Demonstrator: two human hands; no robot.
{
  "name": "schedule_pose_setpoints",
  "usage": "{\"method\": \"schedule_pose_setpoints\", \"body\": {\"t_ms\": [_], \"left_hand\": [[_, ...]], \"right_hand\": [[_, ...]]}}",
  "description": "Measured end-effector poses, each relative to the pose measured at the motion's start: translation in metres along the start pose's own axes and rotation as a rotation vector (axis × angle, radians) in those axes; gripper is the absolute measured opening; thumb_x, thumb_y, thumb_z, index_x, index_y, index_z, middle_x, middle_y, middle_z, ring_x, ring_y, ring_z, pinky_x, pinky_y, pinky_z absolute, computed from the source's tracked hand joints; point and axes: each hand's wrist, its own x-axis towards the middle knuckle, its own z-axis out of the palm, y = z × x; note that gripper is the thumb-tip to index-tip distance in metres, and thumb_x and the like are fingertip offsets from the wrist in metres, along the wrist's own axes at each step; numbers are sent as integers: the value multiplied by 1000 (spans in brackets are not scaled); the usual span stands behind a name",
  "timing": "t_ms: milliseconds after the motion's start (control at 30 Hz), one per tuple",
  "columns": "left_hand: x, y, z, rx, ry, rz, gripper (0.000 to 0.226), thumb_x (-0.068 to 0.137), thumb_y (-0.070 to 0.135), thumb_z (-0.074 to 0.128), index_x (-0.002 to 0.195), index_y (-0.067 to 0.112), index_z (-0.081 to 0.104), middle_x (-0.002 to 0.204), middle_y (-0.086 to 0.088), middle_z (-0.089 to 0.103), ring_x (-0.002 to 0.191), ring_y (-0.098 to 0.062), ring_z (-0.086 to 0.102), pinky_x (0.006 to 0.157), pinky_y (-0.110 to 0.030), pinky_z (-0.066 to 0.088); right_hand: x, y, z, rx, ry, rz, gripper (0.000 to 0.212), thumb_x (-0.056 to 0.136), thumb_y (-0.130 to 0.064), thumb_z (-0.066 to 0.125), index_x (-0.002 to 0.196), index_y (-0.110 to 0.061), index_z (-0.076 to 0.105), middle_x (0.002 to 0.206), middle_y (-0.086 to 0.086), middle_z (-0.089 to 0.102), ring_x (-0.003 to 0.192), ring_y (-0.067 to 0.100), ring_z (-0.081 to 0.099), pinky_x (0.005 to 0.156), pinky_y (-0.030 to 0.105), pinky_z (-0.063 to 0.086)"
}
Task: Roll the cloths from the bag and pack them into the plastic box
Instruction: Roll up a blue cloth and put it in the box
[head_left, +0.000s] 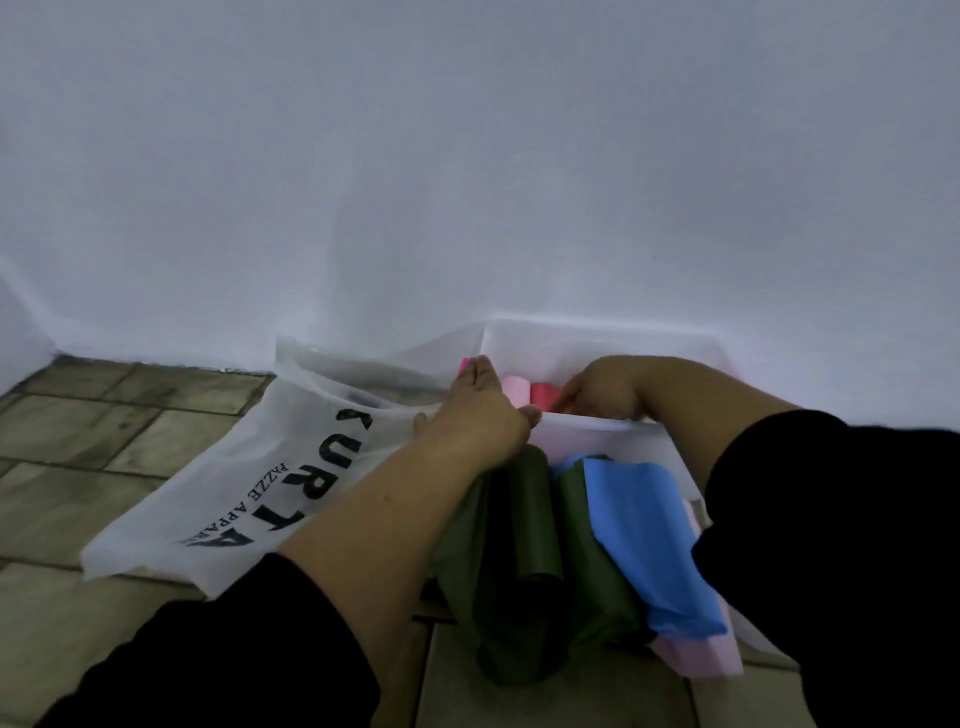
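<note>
Head view: my left hand (478, 410) flat, released, on plastic box (592, 422) rim; right hand (597, 387) inside, red cloth roll (543, 393) at fingertips, grip unclear.

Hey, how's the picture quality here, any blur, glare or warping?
In the head view the light is dim, flat and bluish, with no glare or hard shadows; the white wall and plastic box nearly blend; the wide angle skews the floor tiles at left; the left hand and right hand look soft; the bag print stays readable.
</note>
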Motion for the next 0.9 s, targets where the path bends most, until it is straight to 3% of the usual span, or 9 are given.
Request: {"method": "schedule_pose_setpoints", "body": {"t_ms": [100, 167, 267, 333, 400, 500, 633, 800, 900], "left_hand": [[-15, -3, -2, -55, 43, 28, 81, 94, 50, 43, 151, 21, -6, 160, 3, -8, 147, -19, 6, 117, -51, 15], [-39, -14, -6, -101, 130, 78, 77, 94, 52, 41, 151, 27, -4, 160, 5, -7, 147, -17, 6, 118, -47, 14], [-99, -47, -1, -71, 240, 110, 81, 87, 60, 42, 150, 33, -1, 160, 8, 1, 146, -14, 7, 115, -40, 16], [-142, -71, 17, 39, 112, 42, 92, 80, 68, 43, 150, 33, -6, 160, 8, -3, 146, -15, 5, 116, -41, 19], [-172, -84, 43, 201, -75, -85, 102, 75, 72, 43, 150, 29, -12, 160, 5, -10, 146, -17, 0, 116, -44, 19], [-195, -86, 79, 300, -280, -216, 106, 74, 71, 44, 149, 27, -16, 158, 0, -21, 146, -23, -13, 115, -52, 10], [-194, -92, 91, 301, -302, -196, 107, 72, 66, 49, 148, 31, -18, 155, -3, -30, 143, -29, -24, 112, -58, -2], [-194, -102, 93, 289, -285, -152, 111, 68, 72, 49, 146, 34, -21, 154, -1, -33, 142, -29, -26, 111, -59, -7], [-195, -101, 94, 280, -259, -144, 110, 70, 70, 50, 147, 33, -20, 154, -2, -31, 142, -30, -24, 110, -59, -7]], "right_hand": [[-51, 8, 0, 513, 681, -44, 9, 87, -19, 60, 93, -20, 67, 103, 4, 69, 92, 22, 65, 84, 35, 49], [-92, 25, 12, 506, 846, 44, 7, 80, -26, 63, 76, -21, 62, 80, 0, 69, 75, 20, 66, 71, 34, 51], [-135, 44, 58, 387, 463, 238, 27, 76, -48, 68, 82, -22, 62, 83, 0, 68, 74, 18, 66, 63, 29, 48], [-139, 43, 89, 384, 285, 318, 46, 75, -55, 69, 102, -19, 60, 98, 4, 67, 81, 19, 64, 66, 28, 46], [-132, 34, 107, 397, 306, 341, 64, 75, -55, 69, 120, -13, 52, 114, 10, 63, 91, 24, 61, 69, 28, 42], [-124, 19, 114, 414, 387, 390, 73, 72, -51, 67, 124, -6, 43, 117, 14, 59, 98, 29, 60, 73, 32, 46], [-133, 18, 115, 697, 441, 420, 70, 73, -33, 71, 124, 2, 40, 116, 20, 56, 101, 35, 58, 69, 35, 50], [-204, 24, 147, 1218, 352, 374, 31, 72, -15, 67, 98, -1, 61, 84, 22, 69, 65, 32, 66, 54, 34, 53], [-240, 7, 189, 1138, 217, 272, 19, 72, -11, 68, 91, -10, 65, 79, 14, 72, 68, 25, 67, 64, 32, 51]]}}
